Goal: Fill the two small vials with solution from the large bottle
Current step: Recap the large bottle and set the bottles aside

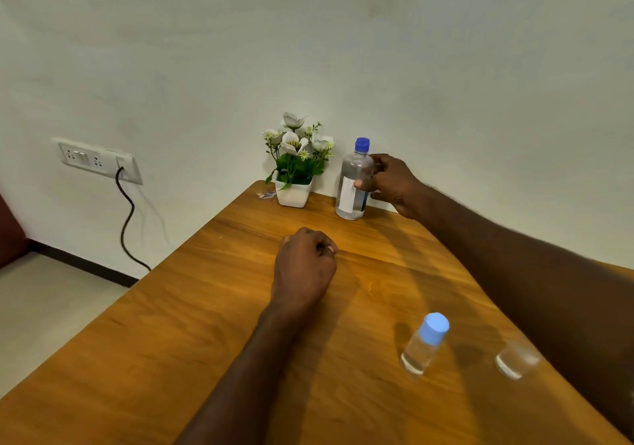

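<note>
1. The bottle (pixel 353 183) stands upright at the far end of the table (pixel 192 324), close to the wall (pixel 343 49). It is clear, with a blue cap and a white label, and holds clear liquid.
2. The right hand (pixel 391 183) reaches to the bottle; its grip is curled round the body, thumb on the near side of the label and fingers behind the glass.
3. The left hand (pixel 303 264) rests mid-table in a loose fist, its grip narrow and holding nothing.
4. Two vials stand near the front right of the table. The left vial (pixel 423 345) is clear with a light blue cap. The right vial (pixel 516 358) shows no cap and sits just beside the right forearm.
5. The table is warm brown wood grain, with soft shadows under the arms and vials.
6. A white pot of white flowers (pixel 295 163) stands left of the bottle at the far corner, with a small wrapper (pixel 267 194) beside it.
7. The wall is plain and pale. A switch plate (pixel 97 160) on the left has a black cable (pixel 127 225) hanging toward the floor (pixel 44 307).
</note>
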`<state>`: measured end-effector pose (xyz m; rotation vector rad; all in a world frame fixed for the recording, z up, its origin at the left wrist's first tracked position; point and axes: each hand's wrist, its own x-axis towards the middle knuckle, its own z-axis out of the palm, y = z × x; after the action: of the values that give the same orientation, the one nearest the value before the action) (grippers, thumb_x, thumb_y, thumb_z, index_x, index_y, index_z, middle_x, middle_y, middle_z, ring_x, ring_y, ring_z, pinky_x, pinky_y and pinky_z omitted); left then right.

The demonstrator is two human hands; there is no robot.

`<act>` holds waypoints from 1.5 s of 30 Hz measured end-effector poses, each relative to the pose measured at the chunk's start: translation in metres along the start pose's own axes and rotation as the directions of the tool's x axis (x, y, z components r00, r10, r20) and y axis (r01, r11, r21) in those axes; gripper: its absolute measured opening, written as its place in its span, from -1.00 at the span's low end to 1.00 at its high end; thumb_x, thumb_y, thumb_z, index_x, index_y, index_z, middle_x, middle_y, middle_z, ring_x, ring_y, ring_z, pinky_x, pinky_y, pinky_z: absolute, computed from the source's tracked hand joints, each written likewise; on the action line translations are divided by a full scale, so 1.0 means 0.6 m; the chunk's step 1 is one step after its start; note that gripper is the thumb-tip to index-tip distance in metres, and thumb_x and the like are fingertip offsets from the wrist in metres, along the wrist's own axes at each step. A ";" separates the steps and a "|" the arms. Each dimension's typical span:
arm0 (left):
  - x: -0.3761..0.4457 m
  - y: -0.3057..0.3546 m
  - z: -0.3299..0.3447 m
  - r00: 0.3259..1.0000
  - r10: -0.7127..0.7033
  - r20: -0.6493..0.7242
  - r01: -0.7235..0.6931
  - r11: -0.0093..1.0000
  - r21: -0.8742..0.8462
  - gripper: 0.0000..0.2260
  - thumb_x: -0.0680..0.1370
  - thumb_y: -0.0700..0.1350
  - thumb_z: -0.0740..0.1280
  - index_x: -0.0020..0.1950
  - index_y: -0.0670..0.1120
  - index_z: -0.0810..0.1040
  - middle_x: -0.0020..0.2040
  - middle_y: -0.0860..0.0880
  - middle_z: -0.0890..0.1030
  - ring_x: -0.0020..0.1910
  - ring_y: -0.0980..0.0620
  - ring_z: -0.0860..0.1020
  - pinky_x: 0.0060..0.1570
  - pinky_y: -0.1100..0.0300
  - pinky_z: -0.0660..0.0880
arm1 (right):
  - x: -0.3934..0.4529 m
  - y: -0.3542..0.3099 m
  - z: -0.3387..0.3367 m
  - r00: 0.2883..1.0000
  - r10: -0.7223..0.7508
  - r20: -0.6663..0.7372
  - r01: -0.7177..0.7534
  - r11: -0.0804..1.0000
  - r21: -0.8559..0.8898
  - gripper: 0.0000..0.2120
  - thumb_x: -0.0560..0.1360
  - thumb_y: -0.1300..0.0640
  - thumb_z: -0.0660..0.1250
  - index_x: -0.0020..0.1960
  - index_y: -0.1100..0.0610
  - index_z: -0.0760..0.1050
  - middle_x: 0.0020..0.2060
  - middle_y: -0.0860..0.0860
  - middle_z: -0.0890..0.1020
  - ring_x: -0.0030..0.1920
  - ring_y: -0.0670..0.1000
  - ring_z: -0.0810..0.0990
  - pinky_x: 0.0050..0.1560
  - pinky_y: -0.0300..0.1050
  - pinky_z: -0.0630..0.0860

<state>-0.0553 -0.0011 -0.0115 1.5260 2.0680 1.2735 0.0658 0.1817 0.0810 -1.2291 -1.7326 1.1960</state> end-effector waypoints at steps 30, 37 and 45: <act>-0.338 0.251 0.060 0.882 0.375 -0.285 -0.462 0.807 -0.368 -0.88 0.66 -0.24 0.32 0.06 -0.13 0.65 -0.11 0.02 0.69 -0.10 0.08 0.66 -0.11 0.24 0.57 | -0.540 0.196 -0.181 0.910 -0.098 -0.403 0.087 0.995 -0.045 -0.39 0.39 -0.09 0.64 0.40 -0.09 0.57 0.23 -0.16 0.65 0.11 -0.02 0.65 0.09 -0.02 0.66; -0.341 0.235 0.115 0.944 0.328 -0.039 -0.324 0.898 -0.298 -0.86 0.63 -0.25 0.34 0.03 -0.09 0.68 -0.04 0.06 0.70 -0.03 0.17 0.65 -0.05 0.40 0.54 | -0.520 0.209 -0.186 0.938 -0.151 -0.313 0.105 0.982 -0.158 -0.48 0.35 -0.14 0.58 0.27 -0.02 0.67 0.13 -0.14 0.73 -0.07 0.00 0.70 -0.04 0.17 0.70; -0.315 0.240 0.139 0.972 0.230 0.058 -0.204 0.937 -0.283 -0.84 0.63 -0.20 0.32 0.01 -0.05 0.70 -0.16 0.08 0.71 -0.14 0.12 0.68 -0.09 0.09 0.65 | -0.518 0.212 -0.217 0.727 -0.240 -0.643 0.113 0.966 -0.233 -0.66 0.41 0.01 0.64 0.13 0.05 0.68 -0.06 -0.10 0.72 -0.08 -0.10 0.66 -0.11 -0.16 0.58</act>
<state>0.1677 -0.1170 0.0008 1.6797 1.6206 1.4688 0.3203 -0.0594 -0.0018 -1.3424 -1.3685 0.3890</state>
